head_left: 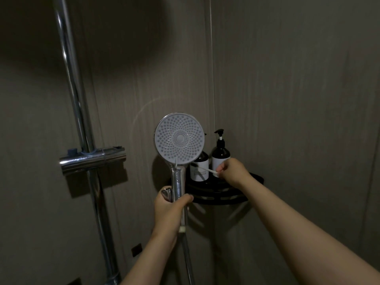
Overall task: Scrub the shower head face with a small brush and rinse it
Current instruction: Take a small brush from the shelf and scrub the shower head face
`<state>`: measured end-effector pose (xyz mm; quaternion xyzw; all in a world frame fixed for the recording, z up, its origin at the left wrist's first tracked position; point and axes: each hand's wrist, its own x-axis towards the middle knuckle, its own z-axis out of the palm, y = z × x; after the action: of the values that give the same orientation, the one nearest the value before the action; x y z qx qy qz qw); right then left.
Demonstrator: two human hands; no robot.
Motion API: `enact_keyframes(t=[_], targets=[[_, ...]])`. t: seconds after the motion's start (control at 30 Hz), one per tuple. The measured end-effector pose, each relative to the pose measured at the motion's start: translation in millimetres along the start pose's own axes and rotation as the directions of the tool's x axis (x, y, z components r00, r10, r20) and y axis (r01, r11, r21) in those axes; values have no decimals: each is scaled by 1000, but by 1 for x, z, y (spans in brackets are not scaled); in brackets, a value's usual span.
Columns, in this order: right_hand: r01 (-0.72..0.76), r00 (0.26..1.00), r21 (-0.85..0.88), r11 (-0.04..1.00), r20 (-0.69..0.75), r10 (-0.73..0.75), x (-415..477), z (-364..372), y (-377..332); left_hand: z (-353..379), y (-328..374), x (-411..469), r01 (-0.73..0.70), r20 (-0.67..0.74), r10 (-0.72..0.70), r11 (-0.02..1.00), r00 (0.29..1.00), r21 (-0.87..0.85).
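Note:
The round shower head [179,138] faces me in the middle of the view, its pale face dotted with nozzles. My left hand [171,206] grips its chrome handle from below. My right hand [231,170] is over the black corner shelf and pinches the end of a thin white brush [207,169]. The brush stick points left toward the lower rim of the shower head and lies in front of the bottles; its far end is hard to make out.
A black corner shelf [218,195] holds two dark pump bottles [220,155] with white labels. A chrome riser rail [76,95] with its slider bracket [92,159] stands at the left. The hose [188,256] hangs below the handle. Grey walls close in around.

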<state>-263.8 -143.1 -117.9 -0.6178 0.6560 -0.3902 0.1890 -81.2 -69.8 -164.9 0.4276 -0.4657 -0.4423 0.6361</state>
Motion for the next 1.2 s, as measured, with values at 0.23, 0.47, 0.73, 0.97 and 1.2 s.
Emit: enact_keyframes(t=[0.23, 0.47, 0.73, 0.97, 1.2], targets=[[53, 995, 93, 994, -89, -45, -25, -16, -7, 4, 21, -19, -31, 2, 31, 999, 1000, -22], [118, 985, 207, 971, -146, -88, -62, -23, -10, 3, 37, -47, -37, -2, 37, 999, 999, -28], [104, 984, 283, 953, -172, -56, -122, -4, 9, -13, 20, -98, 16, -39, -16, 1000, 999, -11], [22, 995, 453, 891, -99, 26, -204, 39, 55, -48, -28, -160, 167, -17, -166, 986, 986, 10], [-93, 992, 467, 879, -34, 123, -284, 97, 111, -91, -101, -212, 341, -61, -337, 936, 940, 88]])
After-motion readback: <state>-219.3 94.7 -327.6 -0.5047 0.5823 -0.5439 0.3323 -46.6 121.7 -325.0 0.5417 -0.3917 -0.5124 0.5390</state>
